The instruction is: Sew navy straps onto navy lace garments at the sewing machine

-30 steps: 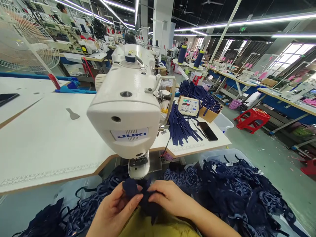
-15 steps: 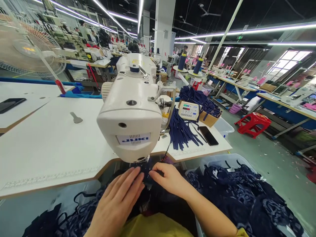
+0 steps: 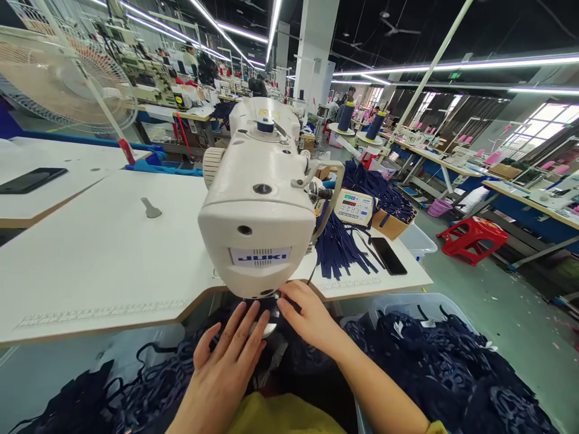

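Left hand [image 3: 228,361]: lower centre, fingers now spread flat on navy fabric [image 3: 289,355], no longer pinching. Right hand [image 3: 307,316]: fingers curled, pressing fabric forward under sewing machine [image 3: 260,205]; piece positioned for stitching.

Two bare hands and forearms, seen from above. Left hand [image 3: 226,367] with no ring, no watch, no glove; nails short and plain. Right hand [image 3: 307,316] likewise bare, with an uncovered forearm [image 3: 375,386] running to the lower right edge. No sleeve over either wrist. Mustard-yellow garment [image 3: 280,416] at the bottom centre, between the arms, smooth and without print. Small yellow sleeve edge [image 3: 436,427] at the right elbow, same colour as the garment. No bracelets or markings visible.
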{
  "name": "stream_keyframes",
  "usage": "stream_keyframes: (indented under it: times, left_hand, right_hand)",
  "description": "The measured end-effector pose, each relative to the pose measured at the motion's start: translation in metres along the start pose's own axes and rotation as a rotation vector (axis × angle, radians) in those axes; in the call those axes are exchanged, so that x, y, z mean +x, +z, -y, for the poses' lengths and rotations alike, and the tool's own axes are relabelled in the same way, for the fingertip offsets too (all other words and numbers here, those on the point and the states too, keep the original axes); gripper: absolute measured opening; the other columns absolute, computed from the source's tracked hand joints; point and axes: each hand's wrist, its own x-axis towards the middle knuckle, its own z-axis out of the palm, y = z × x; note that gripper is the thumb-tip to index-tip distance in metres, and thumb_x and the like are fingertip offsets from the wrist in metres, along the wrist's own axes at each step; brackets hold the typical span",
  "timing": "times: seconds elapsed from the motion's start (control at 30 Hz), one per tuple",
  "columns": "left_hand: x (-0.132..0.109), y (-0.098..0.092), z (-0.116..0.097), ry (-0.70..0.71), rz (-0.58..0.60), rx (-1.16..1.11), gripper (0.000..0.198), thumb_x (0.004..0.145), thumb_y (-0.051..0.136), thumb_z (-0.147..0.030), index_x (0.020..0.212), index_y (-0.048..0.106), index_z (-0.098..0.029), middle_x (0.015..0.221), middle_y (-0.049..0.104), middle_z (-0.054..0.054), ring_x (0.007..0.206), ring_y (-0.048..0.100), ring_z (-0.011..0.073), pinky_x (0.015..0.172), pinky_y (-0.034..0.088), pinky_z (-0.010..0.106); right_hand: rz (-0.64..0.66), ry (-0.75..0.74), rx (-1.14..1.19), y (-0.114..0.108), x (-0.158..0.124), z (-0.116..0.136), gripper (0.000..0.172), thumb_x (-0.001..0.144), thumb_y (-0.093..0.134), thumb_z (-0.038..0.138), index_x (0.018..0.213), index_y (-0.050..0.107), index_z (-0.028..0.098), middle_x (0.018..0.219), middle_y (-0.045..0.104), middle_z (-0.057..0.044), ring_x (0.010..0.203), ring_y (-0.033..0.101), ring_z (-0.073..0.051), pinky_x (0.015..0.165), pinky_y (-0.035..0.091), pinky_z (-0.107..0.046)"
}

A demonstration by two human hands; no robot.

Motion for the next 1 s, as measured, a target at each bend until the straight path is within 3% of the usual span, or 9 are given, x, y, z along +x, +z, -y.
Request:
stream_keyframes:
  times: [0.23, 0.67, 1.0]
  left_hand:
    - [0.002, 0.0, -0.004, -0.031, -0.019, 0.045, 0.048, 0.095, 0.042, -0.032, 0.14, 0.041, -0.015, 0.138, 0.052, 0.014, 0.121, 0.055, 0.0273, 0.105, 0.028, 0.038]
    - [0.004, 0.0, -0.013, -0.083, 0.01, 0.061, 0.048, 0.093, 0.047, -0.028, 0.139, 0.043, -0.014, 0.141, 0.049, 0.015, 0.122, 0.054, 0.0272, 0.107, 0.025, 0.037]
    - [0.005, 0.001, -0.016, -0.097, 0.01, 0.112, 0.046, 0.092, 0.048, -0.025, 0.136, 0.046, -0.016, 0.14, 0.05, 0.013, 0.123, 0.054, 0.0247, 0.113, 0.015, 0.04]
  right_hand:
    - [-0.004, -0.014, -0.019, 0.006, 0.01, -0.005, 0.027, 0.095, 0.047, 0.019, 0.114, 0.065, 0.024, 0.093, 0.059, -0.004, 0.098, 0.054, -0.018, 0.088, 0.044, -0.031]
    - [0.0, 0.011, -0.005, 0.004, 0.014, -0.004, 0.024, 0.094, 0.047, 0.02, 0.082, 0.067, 0.021, 0.088, 0.058, -0.003, 0.091, 0.055, -0.018, 0.082, 0.045, -0.032]
    - [-0.003, 0.033, -0.021, 0.003, 0.014, -0.004, 0.023, 0.092, 0.049, 0.018, 0.073, 0.062, 0.021, 0.082, 0.056, -0.001, 0.086, 0.054, -0.017, 0.079, 0.043, -0.03]
